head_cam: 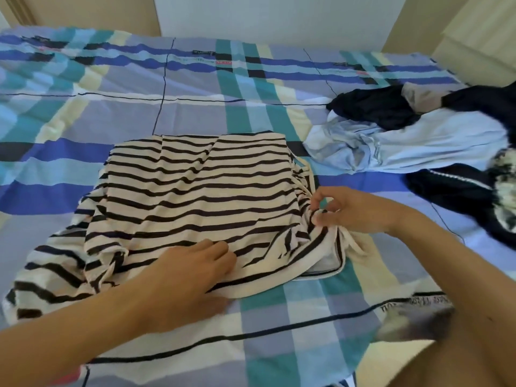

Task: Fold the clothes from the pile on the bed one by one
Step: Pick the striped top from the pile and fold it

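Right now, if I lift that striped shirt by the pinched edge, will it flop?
Probably floppy: the striped shirt bunches into wrinkles where the right hand pinches it. Likely light, since it drapes thinly. Lifted one-sided, the fold would probably sag open.

We see the striped shirt (pixel 195 191) as a soft knit cloth, matt, its cream ground a little fuzzy and its dark bands dull; it lies in loose creases and bunches easily at its near edge; the bed (pixel 279 325) wears a checked sheet of woven cloth, matt and lightly rumpled; in the pile (pixel 413 152) we make out a thin light-blue cloth (pixel 446 138), finely wrinkled with a faint sheen, a dark navy cloth (pixel 377 107), matt and limp, and a dark piece (pixel 446 196) edged with pale trim; the wall (pixel 265 15) behind looks painted, smooth and matt; the cream panels (pixel 480 37) beside it look smooth, though we cannot tell their material.
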The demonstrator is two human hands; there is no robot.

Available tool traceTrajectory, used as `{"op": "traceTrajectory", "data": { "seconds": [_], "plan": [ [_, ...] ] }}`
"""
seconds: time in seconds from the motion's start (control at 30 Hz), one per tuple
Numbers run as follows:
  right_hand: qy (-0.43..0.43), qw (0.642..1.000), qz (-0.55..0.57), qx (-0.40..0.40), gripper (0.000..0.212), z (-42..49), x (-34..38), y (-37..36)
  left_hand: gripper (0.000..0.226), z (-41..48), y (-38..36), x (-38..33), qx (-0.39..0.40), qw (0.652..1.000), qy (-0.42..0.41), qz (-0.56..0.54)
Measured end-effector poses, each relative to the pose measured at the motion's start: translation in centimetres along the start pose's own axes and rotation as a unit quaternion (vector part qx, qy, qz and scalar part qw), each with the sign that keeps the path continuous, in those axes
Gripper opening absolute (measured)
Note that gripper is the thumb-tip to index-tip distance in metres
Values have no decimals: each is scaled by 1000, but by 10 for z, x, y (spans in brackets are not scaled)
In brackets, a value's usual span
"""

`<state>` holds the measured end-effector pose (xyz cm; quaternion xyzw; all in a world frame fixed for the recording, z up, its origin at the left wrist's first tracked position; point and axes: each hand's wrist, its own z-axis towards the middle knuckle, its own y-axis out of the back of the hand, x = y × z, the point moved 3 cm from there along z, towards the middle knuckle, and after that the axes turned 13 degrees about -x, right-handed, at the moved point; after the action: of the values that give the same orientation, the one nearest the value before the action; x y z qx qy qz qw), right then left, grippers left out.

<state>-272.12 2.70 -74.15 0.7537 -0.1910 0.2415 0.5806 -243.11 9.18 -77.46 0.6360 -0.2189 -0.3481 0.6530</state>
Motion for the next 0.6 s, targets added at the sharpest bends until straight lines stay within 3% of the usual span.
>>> {"op": "traceTrajectory", "data": {
  "seconds": [0.07,0.17,0.3,0.4,0.43,0.5,0.6],
  "plan": [
    [-2,998,42,-41,21,0,-1,0,19,6,-1,0,-14,1000,-16,-3],
    [-18,998,-36,-38,24,-4,-10,15,14,16,2,1,6,1000,-15,-13],
    [-66,968,-217,111,31,-20,-17,31,7,22,6,4,57,997,-23,-46],
    [-121,942,-245,193,36,-25,-11,26,7,23,9,6,131,988,-24,-80],
    [-124,951,-225,171,39,-20,-9,26,9,24,11,8,149,985,-24,-83],
    [-96,978,-181,38,47,0,-7,31,17,28,18,12,157,983,-10,-94],
    [-41,978,-100,-181,42,33,1,30,22,39,29,28,70,992,22,-98]
  ]
}}
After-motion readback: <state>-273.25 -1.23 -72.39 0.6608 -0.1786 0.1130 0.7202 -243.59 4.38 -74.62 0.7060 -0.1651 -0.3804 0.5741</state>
